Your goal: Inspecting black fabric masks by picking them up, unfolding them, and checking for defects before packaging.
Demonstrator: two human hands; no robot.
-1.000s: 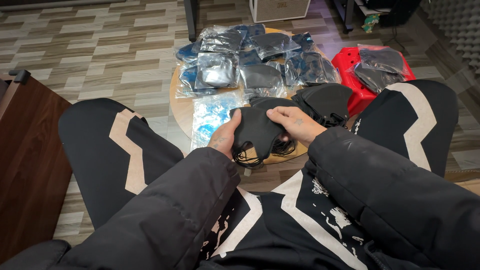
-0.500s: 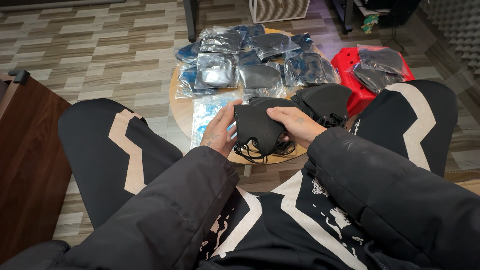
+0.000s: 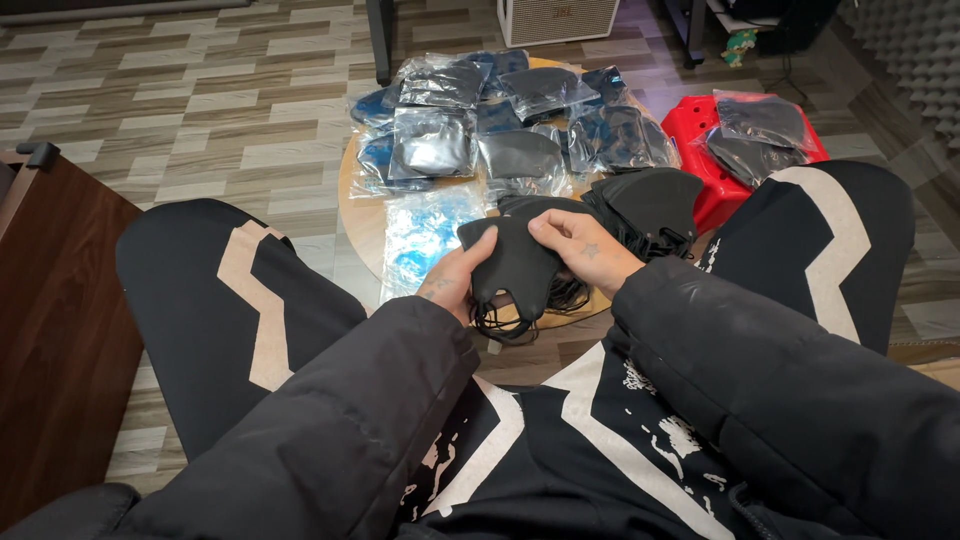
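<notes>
Sleeves: black, puffy jacket.
Trousers: black, broad beige zigzag stripe down each leg.
Top: black, white angular print.
Right hand [image 3: 590, 252]: small star tattoo (dark).

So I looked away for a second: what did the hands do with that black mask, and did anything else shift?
The left hand slid from the black mask's lower edge to its left side, fingers now spread along it. The right hand kept its pinch on the top edge. The bagged masks, loose mask stack and red stool stayed put.

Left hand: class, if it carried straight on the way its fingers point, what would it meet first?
Probably the black mask that the left hand already holds; beyond it, the right hand. Depth is unclear.
</notes>
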